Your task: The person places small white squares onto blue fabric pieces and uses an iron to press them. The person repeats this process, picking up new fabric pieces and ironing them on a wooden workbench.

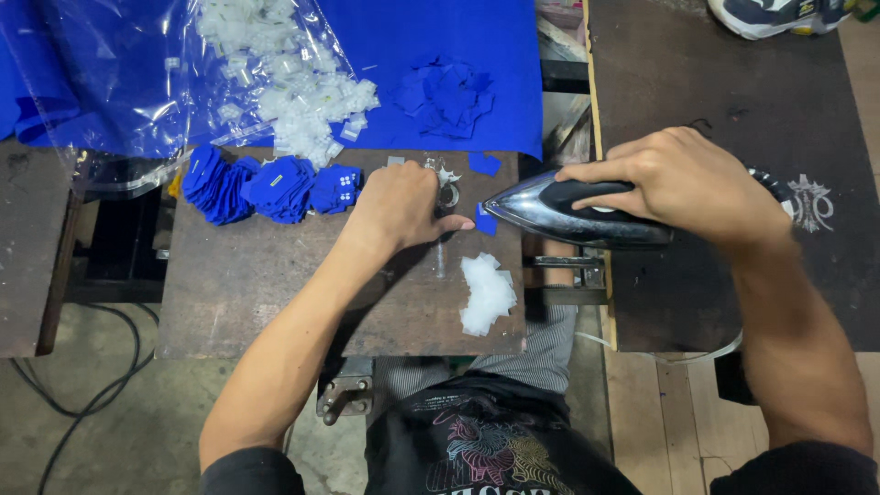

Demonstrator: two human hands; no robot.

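Blue fabric piece (485, 222) lies on the worn board (275, 302), pinned by the left hand (399, 206), while the right hand (687, 183) grips the chrome iron (568, 213) touching its edge

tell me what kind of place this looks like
Probably a small garment or sewing workshop. The right hand grips a clothes iron over a small blue fabric piece that the left hand steadies, with stacks of cut blue pieces and white squares on a worn worktable.

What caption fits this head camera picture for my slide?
Right hand grips an iron; left hand holds a blue fabric piece.
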